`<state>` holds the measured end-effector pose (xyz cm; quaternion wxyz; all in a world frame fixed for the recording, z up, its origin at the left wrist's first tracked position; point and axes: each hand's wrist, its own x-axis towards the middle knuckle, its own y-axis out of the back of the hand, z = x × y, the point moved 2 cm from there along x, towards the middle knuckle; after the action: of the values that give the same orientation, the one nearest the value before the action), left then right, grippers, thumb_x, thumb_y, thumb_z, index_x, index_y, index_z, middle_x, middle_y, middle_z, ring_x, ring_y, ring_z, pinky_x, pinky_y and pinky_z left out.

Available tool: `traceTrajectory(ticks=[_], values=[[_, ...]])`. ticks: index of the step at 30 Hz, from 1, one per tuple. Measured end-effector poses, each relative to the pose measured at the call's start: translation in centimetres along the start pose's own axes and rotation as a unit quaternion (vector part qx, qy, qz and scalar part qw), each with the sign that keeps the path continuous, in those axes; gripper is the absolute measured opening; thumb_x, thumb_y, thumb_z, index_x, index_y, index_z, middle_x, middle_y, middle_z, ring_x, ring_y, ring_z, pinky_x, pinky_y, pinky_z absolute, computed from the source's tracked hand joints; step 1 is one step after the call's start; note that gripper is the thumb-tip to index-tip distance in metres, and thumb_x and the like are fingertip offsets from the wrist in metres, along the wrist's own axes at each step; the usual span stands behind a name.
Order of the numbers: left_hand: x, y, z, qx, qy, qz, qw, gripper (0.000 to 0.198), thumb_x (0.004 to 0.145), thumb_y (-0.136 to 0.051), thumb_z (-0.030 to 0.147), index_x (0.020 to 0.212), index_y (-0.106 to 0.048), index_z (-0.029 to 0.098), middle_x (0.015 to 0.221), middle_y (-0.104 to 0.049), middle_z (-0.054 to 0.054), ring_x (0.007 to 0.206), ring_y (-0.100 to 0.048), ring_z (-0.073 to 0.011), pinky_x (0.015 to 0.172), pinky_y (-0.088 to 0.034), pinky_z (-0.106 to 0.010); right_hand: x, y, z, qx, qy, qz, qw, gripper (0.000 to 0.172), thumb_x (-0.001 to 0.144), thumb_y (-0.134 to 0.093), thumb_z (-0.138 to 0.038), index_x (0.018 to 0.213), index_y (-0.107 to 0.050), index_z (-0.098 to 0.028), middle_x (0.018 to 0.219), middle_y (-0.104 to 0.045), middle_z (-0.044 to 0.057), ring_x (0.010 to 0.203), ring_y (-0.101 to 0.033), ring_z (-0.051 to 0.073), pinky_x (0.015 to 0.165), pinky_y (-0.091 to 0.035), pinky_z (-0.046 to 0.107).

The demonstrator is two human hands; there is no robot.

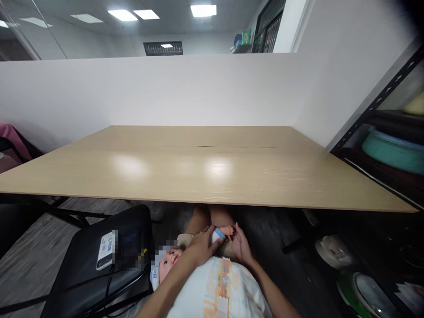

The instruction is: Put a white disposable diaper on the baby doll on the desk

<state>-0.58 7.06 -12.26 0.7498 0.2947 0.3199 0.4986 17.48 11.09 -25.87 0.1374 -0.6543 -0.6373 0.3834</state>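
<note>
Left hand: your left hand point(198, 248) lay curled over the leg of the pale plastic baby doll point(168, 261) in its blue-and-white cap, fingers closed around the small light-blue sock point(217, 234).
Right hand: your right hand point(241, 247) touched the doll's bare foot point(228, 230); whether it pinched or only rested there, I cannot tell.
Doll's place: it lay across your lap, below the near edge of the pale wooden worktop point(205, 172), its head towards the black chair point(86, 256).
Handling: probably light, with stiff limbs; the sock looked soft and slack. The ankle seemed the surest hold.
Nearby: a white printed cloth point(218, 287), perhaps a nappy, lay nearest you.
</note>
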Motion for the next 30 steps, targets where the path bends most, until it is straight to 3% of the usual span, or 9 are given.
traceTrajectory(ticks=[3, 6, 8, 17, 23, 30], values=[[0.0, 0.0, 0.1, 0.007, 0.007, -0.004, 1.0, 0.055, 0.101, -0.045, 0.057, 0.141, -0.058, 0.021, 0.142, -0.065, -0.015, 0.123, -0.064, -0.0345, 0.106, -0.046, -0.044, -0.2, -0.1, 0.2, -0.011, -0.009, 0.002, 1.0, 0.053, 0.062, -0.09, -0.07, 0.076, -0.065, -0.025, 0.072, -0.067, -0.001, 0.068, -0.059, 0.019, 0.066, -0.048, 0.034], [0.0, -0.1, 0.0, 0.009, 0.012, -0.007, 1.0, 0.056, 0.101, -0.044, 0.058, 0.141, -0.058, 0.021, 0.143, -0.065, -0.016, 0.123, -0.064, -0.0347, 0.105, -0.046, -0.044, -0.4, -0.2, 0.3, -0.023, -0.007, -0.001, 1.0, 0.059, 0.064, -0.09, -0.068, 0.057, -0.049, -0.025, 0.048, -0.043, -0.008, 0.049, -0.039, 0.013, 0.058, -0.042, 0.032], [0.0, -0.1, 0.0, 0.006, 0.012, -0.003, 1.0, 0.057, 0.101, -0.044, 0.058, 0.141, -0.058, 0.02, 0.142, -0.065, -0.016, 0.124, -0.064, -0.0345, 0.106, -0.046, -0.044, -0.4, -0.4, 0.2, -0.028, -0.001, -0.003, 1.0, 0.066, 0.066, -0.089, -0.067, 0.053, -0.04, -0.025, 0.043, -0.031, -0.01, 0.045, -0.028, 0.011, 0.056, -0.039, 0.032], [0.1, 0.0, 0.0, -0.006, 0.01, -0.001, 1.0, 0.056, 0.101, -0.046, 0.057, 0.14, -0.059, 0.019, 0.14, -0.066, -0.016, 0.124, -0.064, -0.034, 0.105, -0.046, -0.042, -1.0, -1.1, -0.4, -0.033, 0.01, 0.006, 0.999, 0.055, 0.064, -0.093, -0.059, 0.057, -0.051, -0.023, 0.049, -0.039, -0.01, 0.048, -0.028, 0.009, 0.054, -0.034, 0.029], [0.0, 0.0, -0.1, -0.002, 0.013, -0.001, 1.0, 0.054, 0.101, -0.046, 0.057, 0.139, -0.059, 0.021, 0.137, -0.067, -0.015, 0.123, -0.064, -0.0344, 0.104, -0.046, -0.042, -1.2, -1.6, -0.7, -0.038, -0.001, -0.005, 0.999, 0.056, 0.062, -0.091, -0.065, 0.061, -0.054, -0.023, 0.05, -0.04, -0.01, 0.045, -0.027, 0.008, 0.051, -0.035, 0.028], [0.1, 0.0, -0.3, 0.0, -0.022, -0.008, 1.0, 0.047, 0.099, -0.053, 0.053, 0.136, -0.058, 0.025, 0.138, -0.065, -0.012, 0.12, -0.064, -0.0309, 0.103, -0.048, -0.038, -1.1, -1.6, -0.4, -0.062, -0.042, -0.035, 0.997, 0.077, 0.066, -0.083, -0.075, 0.044, -0.027, -0.026, 0.033, -0.023, -0.011, 0.035, -0.019, 0.005, 0.044, -0.029, 0.027]])
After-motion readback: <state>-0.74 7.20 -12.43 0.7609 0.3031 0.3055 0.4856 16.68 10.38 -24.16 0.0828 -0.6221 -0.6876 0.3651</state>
